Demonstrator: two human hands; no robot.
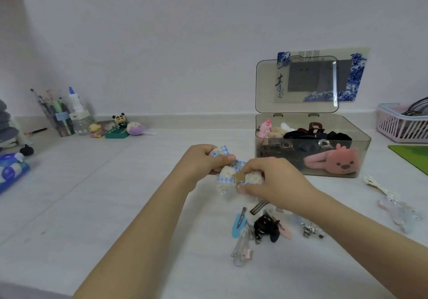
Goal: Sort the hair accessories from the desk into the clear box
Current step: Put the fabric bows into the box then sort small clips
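Blue-check lace bow point(229, 176) sits mid-frame, held up off the desk point(115, 194) between both hands; there may be two bows bunched together, can't tell. Left hand point(203, 159) pinches the upper left part, thumb over the fabric; right hand point(275, 180) curls its fingers round the right end, thumb under. The clear box point(312, 145) stands right of centre, just beyond the hands, lid up, already holding dark claw clips, a pink plush clip and other pieces. Below the hands, lower centre, a pile of clips point(259, 227) remains on the desk: blue snap clip, black claw, clear and metal ones. More bits lie at the right edge, a white clip point(377, 187) and a clear bow point(398, 213). Risks, as judgement: if these are two tangled pieces, pulling them apart could tear the lace or pop the clip; a loose bow could drop onto the pile and scatter it; the right forearm hangs close over the pile and could sweep it; a careless reach could knock the upright lid shut.
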